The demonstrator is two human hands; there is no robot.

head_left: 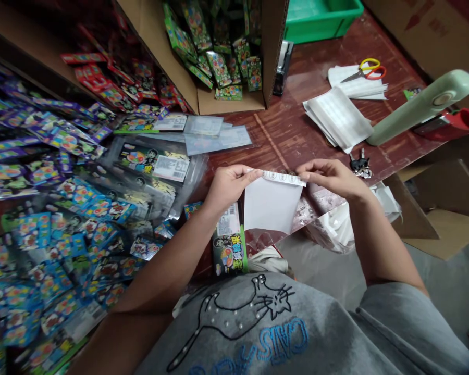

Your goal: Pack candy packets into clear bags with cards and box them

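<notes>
A white sheet [273, 205] hangs between my hands, its top edge folded over in a strip with a row of round printed marks. My left hand [232, 185] pinches the upper left corner of the sheet. At the upper right corner, the fingers of my right hand [328, 176] are closed on the strip. A black and green candy bag [230, 252] with a white label lies below my left hand, partly under the sheet. Left of my hands, more labelled bags [152, 162] lie in clear plastic.
Blue and purple packets [74, 208] cover the left side. Beyond stands a carton [230, 107] of green packets. Sheet stacks [338, 117], scissors [363, 73], keys [360, 165], a pale green cylindrical object [418, 109] and a green bin [322, 23] are on the right.
</notes>
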